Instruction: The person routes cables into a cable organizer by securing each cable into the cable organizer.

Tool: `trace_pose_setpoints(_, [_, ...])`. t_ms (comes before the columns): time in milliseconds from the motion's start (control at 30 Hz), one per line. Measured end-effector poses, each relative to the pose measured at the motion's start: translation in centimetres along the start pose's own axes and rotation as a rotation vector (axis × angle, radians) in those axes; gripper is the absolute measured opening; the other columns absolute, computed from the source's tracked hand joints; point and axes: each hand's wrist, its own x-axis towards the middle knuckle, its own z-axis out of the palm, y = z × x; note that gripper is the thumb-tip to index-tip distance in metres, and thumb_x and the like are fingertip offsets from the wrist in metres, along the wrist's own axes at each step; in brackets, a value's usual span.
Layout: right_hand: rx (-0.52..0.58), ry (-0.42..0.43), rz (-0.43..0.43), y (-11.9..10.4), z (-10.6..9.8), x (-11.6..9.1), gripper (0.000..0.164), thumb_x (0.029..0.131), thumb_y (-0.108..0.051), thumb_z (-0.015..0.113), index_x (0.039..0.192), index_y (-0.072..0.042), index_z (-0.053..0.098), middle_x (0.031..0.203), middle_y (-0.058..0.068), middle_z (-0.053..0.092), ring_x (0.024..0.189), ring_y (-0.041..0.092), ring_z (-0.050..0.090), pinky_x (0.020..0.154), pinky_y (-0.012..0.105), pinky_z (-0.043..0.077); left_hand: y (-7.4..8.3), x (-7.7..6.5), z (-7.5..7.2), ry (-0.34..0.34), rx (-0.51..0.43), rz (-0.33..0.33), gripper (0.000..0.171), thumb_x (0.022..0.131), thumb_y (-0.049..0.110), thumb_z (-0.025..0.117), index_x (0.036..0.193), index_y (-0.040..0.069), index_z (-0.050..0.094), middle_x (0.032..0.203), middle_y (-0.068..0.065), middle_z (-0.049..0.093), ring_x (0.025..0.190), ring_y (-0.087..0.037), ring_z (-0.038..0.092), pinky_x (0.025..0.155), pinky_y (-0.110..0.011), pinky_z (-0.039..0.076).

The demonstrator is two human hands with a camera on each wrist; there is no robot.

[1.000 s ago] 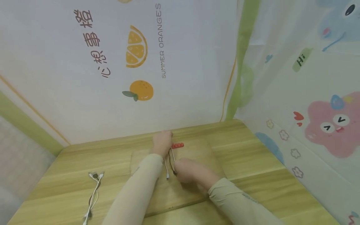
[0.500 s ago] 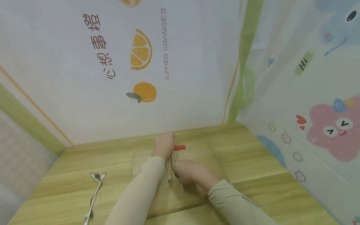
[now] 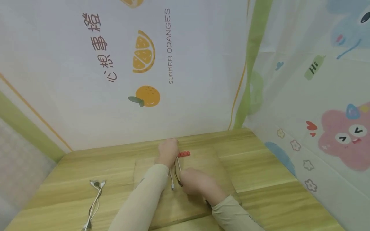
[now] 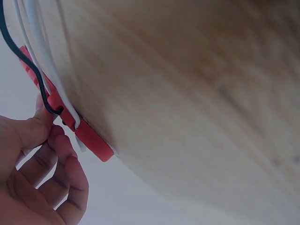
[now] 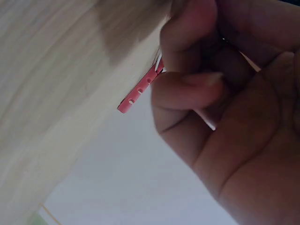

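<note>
A red cable clip [image 3: 184, 154] with notches lies near the board's far edge, with white and black cables running through it. My left hand [image 3: 168, 151] grips at the clip; in the left wrist view its thumb and curled fingers [image 4: 65, 159] meet at the clip's edge, beside the black cable [image 4: 41, 77]. Exactly what lies between those fingertips is hidden. Nearer to me, my right hand [image 3: 194, 182] pinches a white cable [image 3: 178, 163] drawn straight from the clip. Another white cable's plug [image 3: 172, 187] hangs free on the board, left of the right hand.
A thin wooden board [image 3: 190, 205] lies under both hands on the wood-grain table [image 3: 268, 170]. To the left lies a bundle of white and black cables [image 3: 94, 203]. Printed white curtains [image 3: 196, 96] stand behind the table and along its right side.
Both hands keep nearly the same places at the clip and the white cable. The head view has shifted slightly, so the scene sits a little lower.
</note>
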Motion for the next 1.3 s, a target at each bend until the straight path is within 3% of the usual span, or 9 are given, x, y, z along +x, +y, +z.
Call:
trace_pose_setpoints(100, [-0.036,0.027,-0.002,-0.4,0.1,0.2,0.043,0.085,0.004,0.069,0.063,-0.019,0.041,0.063,-0.007,0.037,0.057,0.010,0.036,0.052,0.026,0.033,-0.2,-0.3,-0.4,0.001,-0.014,-0.010,0.011,0.095,0.008,0.073,0.104,0.013,0.077,0.106,-0.006,0.080,0.087,-0.022,0.072,0.073,-0.048,0.060])
trace_pose_setpoints(433, [-0.183,0.144,-0.030,-0.8,1.3,0.6,0.034,0.079,0.000,0.075,0.061,-0.017,0.052,0.065,-0.005,0.052,0.058,0.009,0.041,0.051,0.028,0.042,-0.8,-0.9,-0.6,0.008,0.005,-0.013,0.008,0.092,0.009,0.076,0.099,0.013,0.076,0.101,-0.006,0.078,0.085,-0.021,0.069,0.073,-0.049,0.061])
trace_pose_setpoints(667, [-0.178,0.113,0.017,-1.4,1.0,-0.1,0.031,0.081,-0.008,0.077,0.062,-0.017,0.053,0.069,-0.003,0.057,0.056,0.011,0.046,0.050,0.032,0.045,-1.1,-1.2,-0.7,-0.013,0.058,0.001,0.007,0.091,0.014,0.080,0.092,0.012,0.073,0.095,-0.006,0.076,0.080,-0.021,0.065,0.069,-0.049,0.060])
trace_pose_setpoints(867, [-0.133,0.088,0.033,-2.1,0.8,-0.5,0.018,0.083,-0.014,0.076,0.072,-0.014,0.061,0.070,-0.001,0.060,0.058,0.012,0.049,0.053,0.035,0.049,-2.1,-1.8,-1.8,-0.055,0.059,0.023,0.023,0.087,0.023,0.086,0.084,0.011,0.066,0.083,-0.004,0.068,0.074,-0.020,0.060,0.065,-0.045,0.058])
trace_pose_setpoints(967, [-0.078,0.075,0.053,-2.6,0.4,-0.5,0.013,0.090,-0.022,0.075,0.090,-0.012,0.066,0.077,0.000,0.064,0.064,0.012,0.054,0.061,0.036,0.054,-3.3,-2.3,-3.4,-0.122,-0.025,-0.005,0.033,0.085,0.031,0.089,0.090,0.010,0.065,0.086,-0.004,0.065,0.079,-0.021,0.059,0.070,-0.043,0.057])
trace_pose_setpoints(1100, [-0.054,0.039,0.058,-3.9,0.4,-0.7,0.027,0.098,-0.034,0.071,0.115,-0.014,0.068,0.084,-0.003,0.066,0.071,0.011,0.057,0.066,0.035,0.055,-5.8,-3.4,-5.8,-0.187,-0.135,-0.045,0.036,0.087,0.029,0.087,0.102,0.004,0.066,0.099,-0.009,0.068,0.089,-0.026,0.065,0.080,-0.047,0.058])
trace_pose_setpoints(1167, [-0.057,0.024,0.042,-5.0,0.8,-0.8,0.026,0.098,-0.036,0.069,0.116,-0.017,0.069,0.085,-0.005,0.065,0.072,0.011,0.057,0.066,0.035,0.054,-7.4,-4.1,-6.8,-0.198,-0.154,-0.052,0.034,0.087,0.026,0.086,0.102,0.002,0.066,0.100,-0.011,0.070,0.089,-0.028,0.066,0.081,-0.049,0.059])
trace_pose_setpoints(1300, [-0.100,0.008,-0.017,-7.5,2.1,-0.8,0.016,0.096,-0.035,0.069,0.105,-0.021,0.070,0.083,-0.007,0.063,0.071,0.011,0.055,0.065,0.036,0.053,-11.0,-5.8,-8.9,-0.280,-0.082,-0.055,0.023,0.089,0.017,0.082,0.094,0.003,0.065,0.092,-0.010,0.069,0.085,-0.026,0.064,0.077,-0.047,0.059])
